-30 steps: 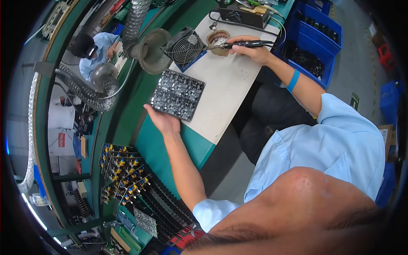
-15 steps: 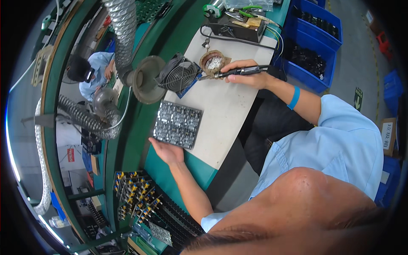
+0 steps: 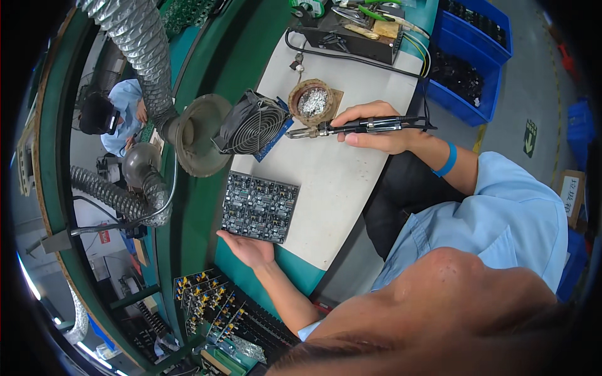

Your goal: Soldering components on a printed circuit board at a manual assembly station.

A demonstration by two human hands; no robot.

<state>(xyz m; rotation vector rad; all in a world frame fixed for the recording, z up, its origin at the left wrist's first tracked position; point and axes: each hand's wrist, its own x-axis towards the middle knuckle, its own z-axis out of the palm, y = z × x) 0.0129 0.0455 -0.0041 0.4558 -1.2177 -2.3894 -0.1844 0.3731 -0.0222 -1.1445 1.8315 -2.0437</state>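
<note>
Where bins (image 3: 467, 111) flank the mat (image 3: 326, 210), the right hand (image 3: 384, 143) clasps an iron (image 3: 382, 124), the left (image 3: 252, 251) a board (image 3: 260, 207).

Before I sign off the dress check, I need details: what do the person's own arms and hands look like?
The left hand and right hand are both ungloved. Light blue short sleeves cover the upper arms. A blue band circles the right arm above the wrist; no band shows on the left.

Grey floor (image 3: 527, 78) beside green workbench (image 3: 296, 268)
</note>
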